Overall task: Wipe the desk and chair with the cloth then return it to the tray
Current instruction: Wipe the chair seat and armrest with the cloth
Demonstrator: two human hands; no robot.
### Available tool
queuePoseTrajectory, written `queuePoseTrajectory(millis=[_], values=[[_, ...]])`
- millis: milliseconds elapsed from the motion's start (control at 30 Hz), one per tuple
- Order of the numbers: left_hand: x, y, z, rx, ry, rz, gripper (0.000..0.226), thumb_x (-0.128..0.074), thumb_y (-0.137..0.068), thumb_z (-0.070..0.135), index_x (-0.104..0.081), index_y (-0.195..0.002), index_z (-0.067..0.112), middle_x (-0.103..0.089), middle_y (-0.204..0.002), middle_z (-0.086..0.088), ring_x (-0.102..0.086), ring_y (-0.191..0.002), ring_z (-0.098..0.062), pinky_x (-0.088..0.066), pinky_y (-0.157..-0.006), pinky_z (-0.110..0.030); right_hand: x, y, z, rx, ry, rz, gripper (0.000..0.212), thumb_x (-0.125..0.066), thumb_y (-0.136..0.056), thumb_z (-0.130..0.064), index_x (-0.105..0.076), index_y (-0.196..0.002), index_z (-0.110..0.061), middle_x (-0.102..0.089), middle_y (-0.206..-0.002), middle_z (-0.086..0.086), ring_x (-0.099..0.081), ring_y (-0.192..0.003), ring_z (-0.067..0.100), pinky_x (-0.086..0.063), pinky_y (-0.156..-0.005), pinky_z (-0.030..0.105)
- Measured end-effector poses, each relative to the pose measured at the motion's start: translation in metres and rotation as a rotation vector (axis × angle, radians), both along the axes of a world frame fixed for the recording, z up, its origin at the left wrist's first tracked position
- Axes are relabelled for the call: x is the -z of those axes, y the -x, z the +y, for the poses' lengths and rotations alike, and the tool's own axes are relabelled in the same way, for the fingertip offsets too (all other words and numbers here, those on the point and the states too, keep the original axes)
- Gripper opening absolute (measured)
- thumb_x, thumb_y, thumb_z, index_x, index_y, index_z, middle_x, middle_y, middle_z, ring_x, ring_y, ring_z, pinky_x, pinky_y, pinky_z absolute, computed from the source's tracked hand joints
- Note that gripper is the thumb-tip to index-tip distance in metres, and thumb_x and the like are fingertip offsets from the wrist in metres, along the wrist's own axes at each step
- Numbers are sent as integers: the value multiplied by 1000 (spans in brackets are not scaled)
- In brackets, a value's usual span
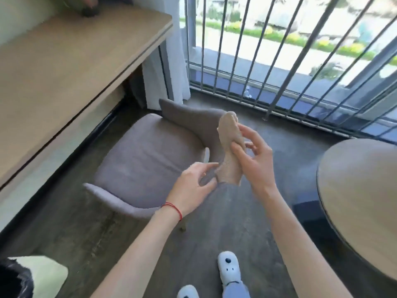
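A beige cloth [229, 147], bunched into a long roll, is held upright in my right hand [255, 162] above the right side of the chair. My left hand [193, 183] is just left of the cloth's lower end with its fingers apart, the fingertips close to or touching the cloth. The grey upholstered chair [146, 155] stands below my hands, its seat facing the wooden desk [64, 61] on the left. No tray is in view.
A round wooden table [361, 190] fills the right edge. A barred glass door [279, 61] and a white curtain [169, 61] stand behind the chair. A bin with a black liner [25, 278] sits at bottom left. My white shoes [228, 265] stand on the dark floor.
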State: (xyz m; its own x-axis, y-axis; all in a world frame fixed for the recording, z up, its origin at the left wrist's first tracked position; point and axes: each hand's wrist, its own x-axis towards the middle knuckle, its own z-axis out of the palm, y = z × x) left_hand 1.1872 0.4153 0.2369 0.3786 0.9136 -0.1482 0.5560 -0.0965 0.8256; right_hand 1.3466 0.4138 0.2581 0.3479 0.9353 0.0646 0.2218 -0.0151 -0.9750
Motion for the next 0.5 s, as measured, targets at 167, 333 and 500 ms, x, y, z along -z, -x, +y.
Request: queuePoseTrajectory(millis=[167, 333, 500], values=[[20, -35, 8, 106, -154, 267, 49, -60, -83, 30, -51, -131, 24, -58, -125, 1, -59, -108, -20, -51, -89, -40, 54, -26, -19, 240, -53, 209, 35, -65, -88, -8, -61, -122, -17, -66, -123, 7, -61, -94, 23, -53, -88, 41], [30, -44, 19, -10, -312, 421, 45, -72, -72, 37, -63, -116, 35, -71, -104, 10, -67, -88, -11, -49, -74, -27, 112, -31, -27, 390, -64, 542, 33, -63, -90, -10, -61, -117, -27, -70, -110, -9, -63, -94, 11, -54, -85, 28], [26, -44, 27, -62, -211, 453, 38, -75, -65, 43, -67, -102, 46, -67, -77, 26, -56, -67, 12, -37, -63, -12, 149, -15, -35, 420, 23, 692, 30, -59, -92, -14, -63, -111, -36, -70, -102, -16, -66, -94, 2, -54, -79, 20]])
